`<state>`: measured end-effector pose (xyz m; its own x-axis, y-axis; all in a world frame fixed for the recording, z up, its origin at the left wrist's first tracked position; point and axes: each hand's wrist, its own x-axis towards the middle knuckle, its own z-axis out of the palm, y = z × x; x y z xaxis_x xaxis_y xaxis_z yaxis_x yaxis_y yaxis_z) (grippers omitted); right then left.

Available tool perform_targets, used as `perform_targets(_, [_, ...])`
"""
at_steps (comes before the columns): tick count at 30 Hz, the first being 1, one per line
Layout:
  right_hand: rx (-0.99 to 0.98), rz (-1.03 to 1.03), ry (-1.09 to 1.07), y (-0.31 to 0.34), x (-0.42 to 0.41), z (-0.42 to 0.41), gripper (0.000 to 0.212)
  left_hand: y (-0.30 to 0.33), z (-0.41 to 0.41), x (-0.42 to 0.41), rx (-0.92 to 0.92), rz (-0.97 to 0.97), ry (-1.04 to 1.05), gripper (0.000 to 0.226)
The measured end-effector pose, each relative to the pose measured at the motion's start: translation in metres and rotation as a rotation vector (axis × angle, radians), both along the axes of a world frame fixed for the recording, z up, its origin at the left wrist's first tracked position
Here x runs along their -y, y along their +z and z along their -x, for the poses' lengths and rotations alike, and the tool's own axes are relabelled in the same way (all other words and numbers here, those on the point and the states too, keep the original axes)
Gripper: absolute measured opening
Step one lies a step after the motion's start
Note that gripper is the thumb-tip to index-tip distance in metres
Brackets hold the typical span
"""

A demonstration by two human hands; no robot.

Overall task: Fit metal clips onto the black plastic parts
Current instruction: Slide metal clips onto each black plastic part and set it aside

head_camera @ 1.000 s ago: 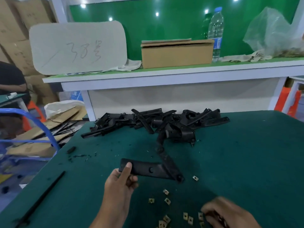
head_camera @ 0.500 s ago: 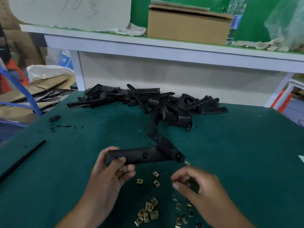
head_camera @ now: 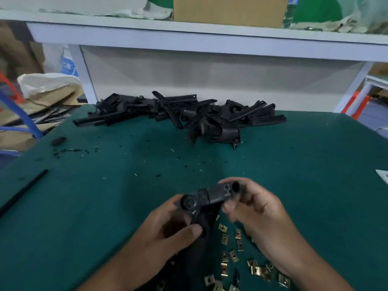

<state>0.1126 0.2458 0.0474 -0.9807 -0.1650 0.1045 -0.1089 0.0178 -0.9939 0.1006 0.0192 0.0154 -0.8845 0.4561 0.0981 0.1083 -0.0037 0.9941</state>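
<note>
Both hands hold one black plastic part (head_camera: 210, 198) raised above the green table (head_camera: 105, 196). My left hand (head_camera: 168, 225) grips its lower arm, thumb across it. My right hand (head_camera: 252, 208) has its fingers curled round the part's upper end; whether a clip sits between them is hidden. Several small brass-coloured metal clips (head_camera: 237, 255) lie scattered on the table below and between my wrists. A heap of more black plastic parts (head_camera: 189, 114) lies along the far edge of the table.
A long black strip (head_camera: 23, 192) lies near the left edge, with black crumbs and a small black lump (head_camera: 57, 141) beyond it. A white shelf (head_camera: 210, 38) carrying a cardboard box (head_camera: 228, 9) runs behind the table. Cardboard and bags sit at far left.
The black part came off the table and turned in my left hand. My right hand rose from the clips to take the part's upper end. The camera tilted down.
</note>
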Motion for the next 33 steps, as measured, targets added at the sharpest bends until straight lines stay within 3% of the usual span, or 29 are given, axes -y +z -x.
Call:
perform_targets(4, [0.058, -0.069, 0.157, -0.002, 0.013, -0.005, 0.037, -0.002, -0.008, -0.011, -0.170, 0.057, 0.113, 0.043])
perform_targets(8, [-0.008, 0.115, 0.016, -0.001, 0.011, -0.005, 0.037, -0.009, -0.011, -0.017, -0.211, 0.042, 0.262, 0.027])
perform_targets(11, [-0.047, 0.262, -0.063, 0.004, 0.008, -0.004, 0.030, -0.009, -0.012, -0.015, -0.089, 0.028, 0.161, 0.031])
perform_targets(14, [-0.034, 0.210, -0.087, 0.004, 0.009, -0.004, 0.014, -0.006, -0.015, -0.018, -0.116, -0.003, 0.051, 0.032])
perform_targets(18, [-0.010, 0.169, -0.081, 0.004, 0.009, -0.005, 0.015, -0.004, -0.026, -0.022, -0.109, -0.053, -0.001, 0.028])
perform_targets(20, [-0.012, 0.147, -0.082, 0.004, 0.009, -0.005, 0.017, -0.004, -0.027, -0.019, -0.049, -0.039, 0.034, 0.041])
perform_targets(22, [-0.010, 0.130, -0.070, 0.004, 0.008, -0.005, 0.016, -0.006, -0.024, -0.017, -0.090, 0.037, -0.010, 0.050])
perform_targets(26, [0.050, 0.105, 0.028, 0.007, 0.005, -0.005, 0.015, -0.007, -0.019, -0.019, -0.245, 0.136, -0.055, 0.037])
perform_targets(33, [0.128, 0.048, 0.125, 0.008, 0.002, -0.006, 0.013, -0.008, -0.019, -0.019, -0.339, 0.280, -0.058, 0.061])
